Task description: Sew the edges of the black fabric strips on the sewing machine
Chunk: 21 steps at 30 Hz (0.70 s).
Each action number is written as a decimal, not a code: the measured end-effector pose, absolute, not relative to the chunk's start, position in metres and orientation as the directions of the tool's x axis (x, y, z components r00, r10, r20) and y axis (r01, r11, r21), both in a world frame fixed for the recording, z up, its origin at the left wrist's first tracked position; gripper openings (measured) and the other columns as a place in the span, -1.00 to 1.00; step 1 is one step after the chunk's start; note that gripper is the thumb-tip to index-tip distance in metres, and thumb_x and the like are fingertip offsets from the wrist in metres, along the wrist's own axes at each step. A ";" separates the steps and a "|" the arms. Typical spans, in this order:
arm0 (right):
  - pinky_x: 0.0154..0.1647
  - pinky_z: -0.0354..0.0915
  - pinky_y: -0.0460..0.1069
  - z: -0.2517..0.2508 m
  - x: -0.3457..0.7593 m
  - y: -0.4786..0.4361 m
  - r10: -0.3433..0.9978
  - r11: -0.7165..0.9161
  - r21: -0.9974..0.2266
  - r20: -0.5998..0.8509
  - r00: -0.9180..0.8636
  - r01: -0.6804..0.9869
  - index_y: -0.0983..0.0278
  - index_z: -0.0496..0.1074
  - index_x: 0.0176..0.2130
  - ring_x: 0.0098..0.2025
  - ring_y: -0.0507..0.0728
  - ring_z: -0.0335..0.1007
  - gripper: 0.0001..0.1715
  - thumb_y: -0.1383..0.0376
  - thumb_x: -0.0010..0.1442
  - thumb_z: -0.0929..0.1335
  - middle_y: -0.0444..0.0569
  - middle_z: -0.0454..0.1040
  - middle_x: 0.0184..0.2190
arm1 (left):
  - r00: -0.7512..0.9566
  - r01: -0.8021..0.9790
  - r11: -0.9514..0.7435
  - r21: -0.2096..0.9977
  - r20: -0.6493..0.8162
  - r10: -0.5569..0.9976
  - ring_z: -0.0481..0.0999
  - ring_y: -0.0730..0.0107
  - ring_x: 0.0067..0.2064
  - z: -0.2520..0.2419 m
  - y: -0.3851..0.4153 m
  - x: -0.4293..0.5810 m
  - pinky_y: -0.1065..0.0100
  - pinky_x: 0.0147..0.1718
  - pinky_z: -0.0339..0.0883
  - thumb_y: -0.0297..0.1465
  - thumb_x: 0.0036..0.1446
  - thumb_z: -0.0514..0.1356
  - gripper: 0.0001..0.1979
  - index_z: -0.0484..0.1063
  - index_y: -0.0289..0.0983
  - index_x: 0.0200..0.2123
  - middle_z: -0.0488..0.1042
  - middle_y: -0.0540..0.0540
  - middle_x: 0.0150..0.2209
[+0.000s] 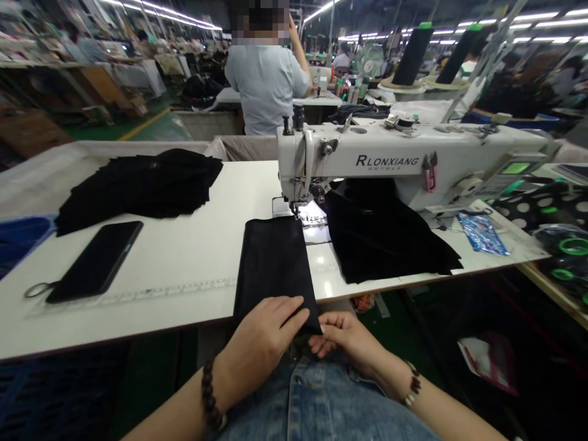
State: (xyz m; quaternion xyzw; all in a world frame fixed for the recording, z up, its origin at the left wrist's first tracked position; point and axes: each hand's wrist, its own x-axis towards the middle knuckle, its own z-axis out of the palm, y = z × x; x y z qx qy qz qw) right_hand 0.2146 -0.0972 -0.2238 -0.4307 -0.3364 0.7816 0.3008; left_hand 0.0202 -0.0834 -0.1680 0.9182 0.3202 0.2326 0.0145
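Note:
A black fabric piece (275, 257) lies folded on the sewing table, its far right corner by the needle of the white sewing machine (340, 147). Its near end hangs slightly over the table's front edge. My left hand (271, 334) rests on the near part of this piece with fingers stretched out. My right hand (344, 337) pinches the near right corner between thumb and fingers. Right of the needle, under the machine arm, is a stack of black fabric pieces (386, 239). The machine's lamp lights the needle plate (315, 223).
On the left are another black fabric stack (147, 184), a phone (98, 260) with a ring strap, and a clear ruler (179, 291). A blue packet (482, 233) lies on the right. Thread cones (413, 55) stand behind the machine. A person (266, 79) stands at the back.

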 end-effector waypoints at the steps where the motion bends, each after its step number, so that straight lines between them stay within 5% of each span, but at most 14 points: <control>1: -0.51 0.25 -0.11 -0.222 0.214 -0.098 0.761 -0.589 -0.789 -0.470 -0.446 -0.174 0.40 0.41 -0.48 -0.57 -0.02 0.36 -0.58 0.07 -0.13 0.45 -0.02 0.48 -0.56 | 0.695 0.562 -0.804 0.192 0.416 0.586 0.46 0.24 -0.21 -0.169 -0.085 0.025 0.19 -0.28 0.44 -0.57 0.16 -0.05 -0.74 0.41 -0.38 -0.23 0.47 -0.22 -0.21; 7: -0.55 0.20 -0.14 -0.212 0.215 -0.101 0.755 -0.577 -0.804 -0.459 -0.468 -0.142 0.38 0.37 -0.56 -0.63 -0.06 0.31 -0.61 0.09 -0.12 0.45 -0.10 0.45 -0.64 | 0.685 0.483 -0.809 0.335 0.430 0.588 0.40 0.33 -0.33 -0.171 -0.092 0.028 0.29 -0.39 0.39 -0.54 0.20 -0.05 -0.76 0.41 -0.39 -0.25 0.44 -0.16 -0.36; 21: -0.51 0.18 -0.13 -0.197 0.215 -0.100 0.773 -0.493 -0.869 -0.411 -0.483 -0.049 0.35 0.34 -0.57 -0.62 -0.07 0.25 -0.62 0.08 -0.05 0.41 -0.15 0.41 -0.65 | 0.732 0.470 -0.835 0.286 0.403 0.550 0.33 0.33 -0.37 -0.171 -0.092 0.026 0.30 -0.42 0.31 -0.54 0.19 0.00 -0.82 0.39 -0.42 -0.29 0.40 -0.14 -0.40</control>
